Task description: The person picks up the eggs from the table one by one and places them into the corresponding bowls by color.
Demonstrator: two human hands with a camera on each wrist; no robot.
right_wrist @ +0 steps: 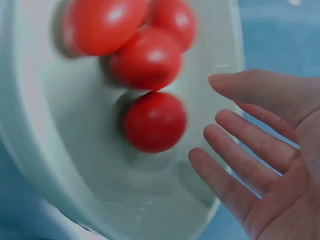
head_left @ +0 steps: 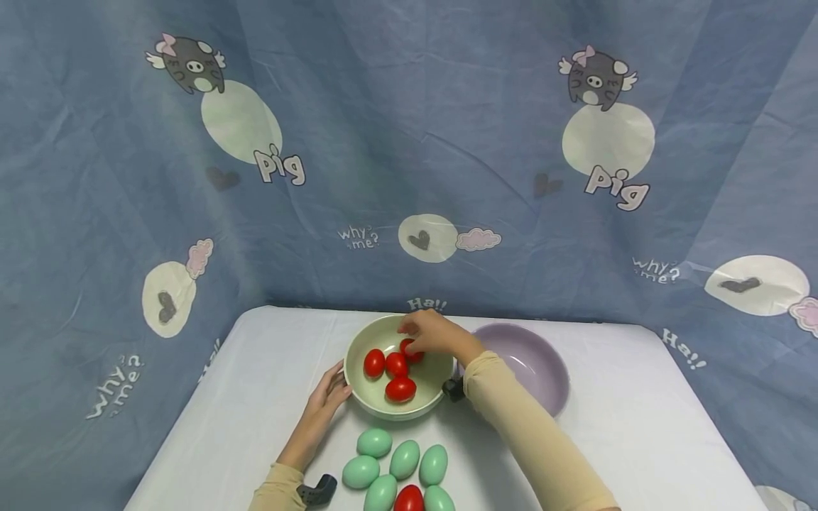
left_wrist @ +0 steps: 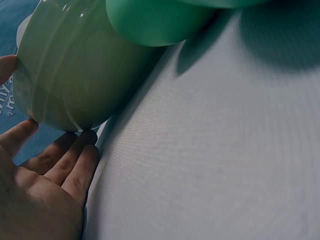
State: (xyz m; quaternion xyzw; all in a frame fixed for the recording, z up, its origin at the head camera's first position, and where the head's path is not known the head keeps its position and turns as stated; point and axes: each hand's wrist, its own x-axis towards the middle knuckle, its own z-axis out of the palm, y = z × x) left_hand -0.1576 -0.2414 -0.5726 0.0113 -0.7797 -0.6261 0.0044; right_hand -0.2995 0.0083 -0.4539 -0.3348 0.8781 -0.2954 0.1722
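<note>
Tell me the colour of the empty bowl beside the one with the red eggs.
The empty bowl is pale purple, seen best in the head view.

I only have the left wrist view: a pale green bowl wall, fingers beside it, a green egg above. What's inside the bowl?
Observer: Four red eggs lie in the green bowl.
Operator: Where is the right hand?
Observer: The right hand is over the bowl's far side, fingers spread, not gripping; the right wrist view shows an egg just off its fingertips.
Operator: Is there another bowl?
Observer: Yes, a purple bowl sits right of the green one; nothing shows inside it.
Operator: How many eggs are outside?
Observer: Six green eggs and one red egg lie on the table in front of the bowl, by the left hand.
</note>
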